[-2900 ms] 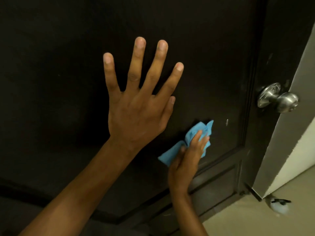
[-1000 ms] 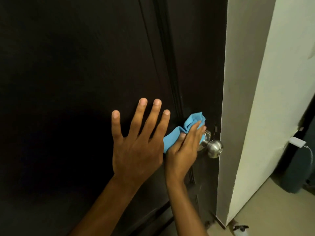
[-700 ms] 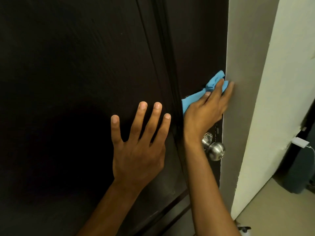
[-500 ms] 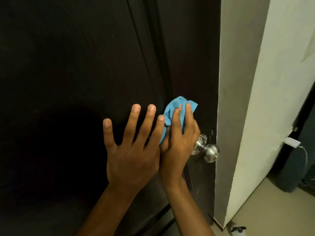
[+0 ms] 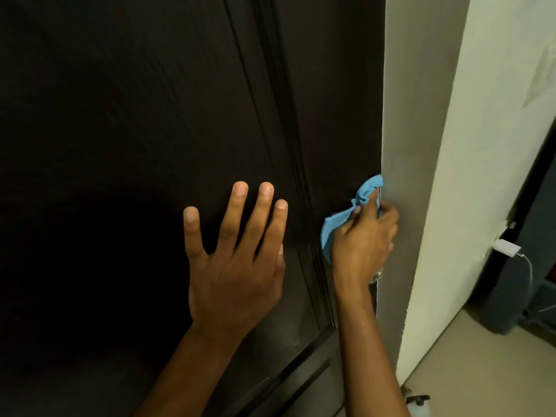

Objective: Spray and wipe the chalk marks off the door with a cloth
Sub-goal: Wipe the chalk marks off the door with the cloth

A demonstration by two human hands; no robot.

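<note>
Step in hand: wiping, judged from the cloth being pressed to the door; the spraying appears done for this patch.

Right hand [image 5: 365, 239] has its grip closed round a bunched blue cloth [image 5: 334, 227], fingers curled and pinching the fabric, working it against the latch-side stile of the dark door [image 5: 150, 100]. The cloth's upper tip reaches the door's edge where it meets the pale wall [image 5: 415, 115]. Most of the cloth lies left of and above the knuckles; its lower fold hangs beside the wrist. The knob is almost wholly hidden under the hand.

Left hand [image 5: 237, 254] lies flat on the door panel, fingers straight and spread, holding nothing; it seems to brace the door.

No chalk marks can be made out on the dark wood at this moment, so progress cannot be read with confidence.

Next move, as judged: keep pressure through the fingertips and draw the cloth along the stile. A spray bottle [image 5: 416, 400] stands on the floor by the door's foot, well apart from both hands.
</note>
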